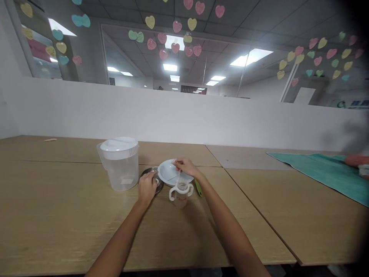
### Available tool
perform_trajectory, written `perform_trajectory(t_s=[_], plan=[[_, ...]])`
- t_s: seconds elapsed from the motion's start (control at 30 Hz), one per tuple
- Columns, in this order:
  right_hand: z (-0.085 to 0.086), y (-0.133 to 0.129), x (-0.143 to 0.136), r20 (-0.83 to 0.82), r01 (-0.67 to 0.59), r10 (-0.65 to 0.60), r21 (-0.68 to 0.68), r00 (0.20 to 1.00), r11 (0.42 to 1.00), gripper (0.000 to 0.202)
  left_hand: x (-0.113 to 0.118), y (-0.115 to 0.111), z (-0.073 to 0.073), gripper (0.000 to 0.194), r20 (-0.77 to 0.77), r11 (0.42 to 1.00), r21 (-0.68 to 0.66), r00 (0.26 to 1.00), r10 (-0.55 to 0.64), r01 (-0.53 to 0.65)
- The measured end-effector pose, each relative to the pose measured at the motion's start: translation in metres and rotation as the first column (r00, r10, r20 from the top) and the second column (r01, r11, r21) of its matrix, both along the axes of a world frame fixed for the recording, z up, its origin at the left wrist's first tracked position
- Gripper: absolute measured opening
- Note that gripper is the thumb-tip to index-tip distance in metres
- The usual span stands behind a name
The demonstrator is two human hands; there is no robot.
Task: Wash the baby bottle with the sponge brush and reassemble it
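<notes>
A clear bottle (pixel 181 200) with two white side handles and red lettering stands upright on the table, its top uncovered. Above its mouth my right hand (pixel 186 166) is closed in a pinch on a thin translucent straw (pixel 179 177), which hangs toward the bottle. Behind the bottle lies a white plate (pixel 165 177), partly covered by that hand. My left hand (pixel 147 188) rests at a round metal dish (pixel 159 189), thumb and index finger apart, the index tip close to the plate's rim. A small white piece (pixel 157 181) shows by its fingers.
A translucent pitcher (pixel 122 169) with a white lid stands left of the dish. Just right of the plate is a green handle (pixel 198 188). A teal cloth (pixel 323 169) covers the table's right side, and a pale flat piece (pixel 50 140) lies far left.
</notes>
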State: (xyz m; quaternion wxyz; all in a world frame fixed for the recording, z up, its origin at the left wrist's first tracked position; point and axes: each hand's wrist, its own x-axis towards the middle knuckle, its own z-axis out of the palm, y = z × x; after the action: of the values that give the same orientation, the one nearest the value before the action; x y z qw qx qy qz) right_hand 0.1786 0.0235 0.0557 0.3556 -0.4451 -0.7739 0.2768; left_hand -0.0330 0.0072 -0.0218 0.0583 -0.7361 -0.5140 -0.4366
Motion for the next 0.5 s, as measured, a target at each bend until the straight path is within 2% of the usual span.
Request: perform_trajectory(t_s=[0.07,0.13,0.3,0.5], plan=[[0.015,-0.007,0.002,-0.217,-0.057,0.052,-0.018,0.975,0.998,0.027,-0.001,0.001,0.0,0.042,-0.011,0.999,-0.022,0.999,0.048,-0.048],[0.031,-0.018,0.005,-0.316,-0.137,0.124,-0.019,0.941,0.99,0.028,-0.001,0.001,-0.002,0.044,-0.032,0.992,-0.071,0.995,0.099,-0.101],[0.052,-0.044,0.011,-0.249,-0.287,0.251,-0.122,0.935,0.95,0.027,-0.001,0.003,-0.005,0.039,-0.14,0.969,-0.179,0.98,0.144,-0.168],[0.058,-0.054,0.007,-0.208,-0.261,0.228,-0.151,0.951,0.953,0.025,-0.003,0.002,-0.002,0.033,-0.195,0.959,-0.222,0.971,0.136,-0.179]])
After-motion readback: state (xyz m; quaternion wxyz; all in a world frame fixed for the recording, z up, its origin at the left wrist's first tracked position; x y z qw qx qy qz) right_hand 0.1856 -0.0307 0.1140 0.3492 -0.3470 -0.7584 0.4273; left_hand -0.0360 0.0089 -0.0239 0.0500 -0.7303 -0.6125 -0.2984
